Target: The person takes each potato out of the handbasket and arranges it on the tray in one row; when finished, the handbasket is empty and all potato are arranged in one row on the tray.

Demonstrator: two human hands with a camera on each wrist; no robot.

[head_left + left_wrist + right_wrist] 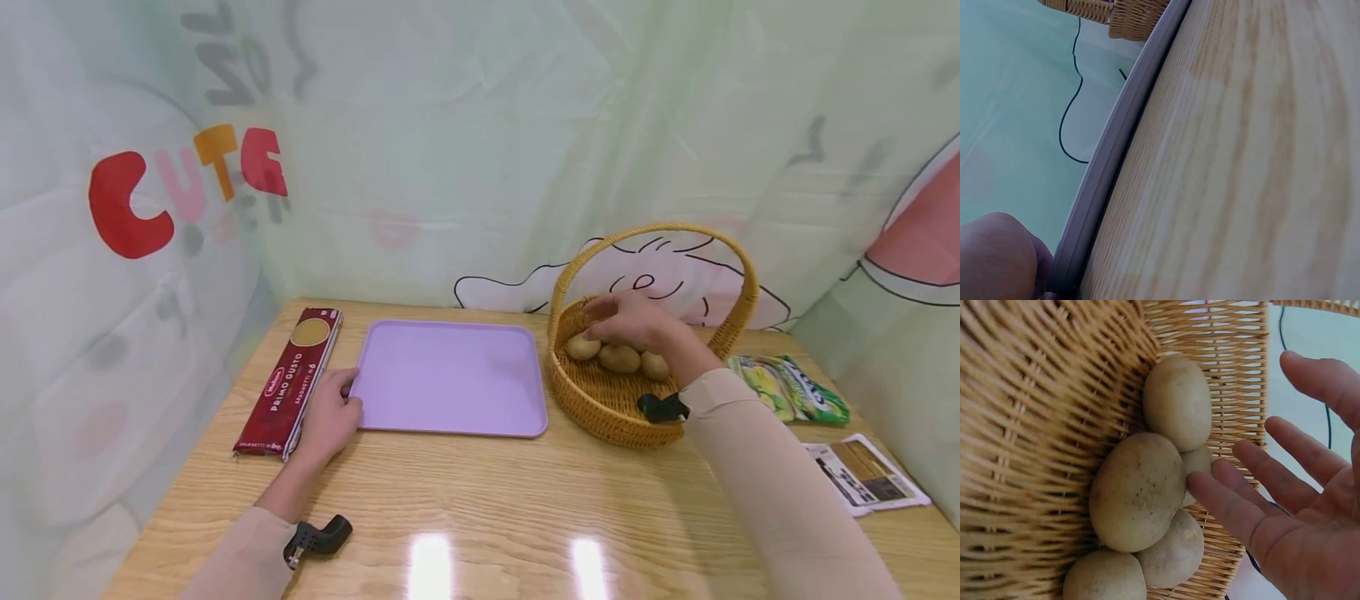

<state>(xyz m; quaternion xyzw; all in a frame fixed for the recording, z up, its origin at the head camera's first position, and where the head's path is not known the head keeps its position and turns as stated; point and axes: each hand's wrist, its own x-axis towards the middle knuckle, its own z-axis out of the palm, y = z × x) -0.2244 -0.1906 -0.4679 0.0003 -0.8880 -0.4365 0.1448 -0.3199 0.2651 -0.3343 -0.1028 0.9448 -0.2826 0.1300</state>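
A lilac tray (453,375) lies flat on the wooden table. At its left edge, my left hand (330,418) holds the rim between thumb and fingers; in the left wrist view, the thumb (999,259) is beside the tray's rim (1113,144). Several potatoes (1138,494) sit grouped inside a wicker basket (592,410) with a tall hoop handle. Inside the basket's opening, my right hand (633,321) hovers over the potatoes, its fingers spread and nothing held. From the right wrist view, one fingertip comes very close to a potato; whether it touches, I cannot tell.
A red spaghetti packet (288,387) lies left of the tray, close to my left hand. Right of the basket are a green and yellow bag (791,390) and a flat white and brown packet (866,475). A printed curtain (420,167) hangs behind the table.
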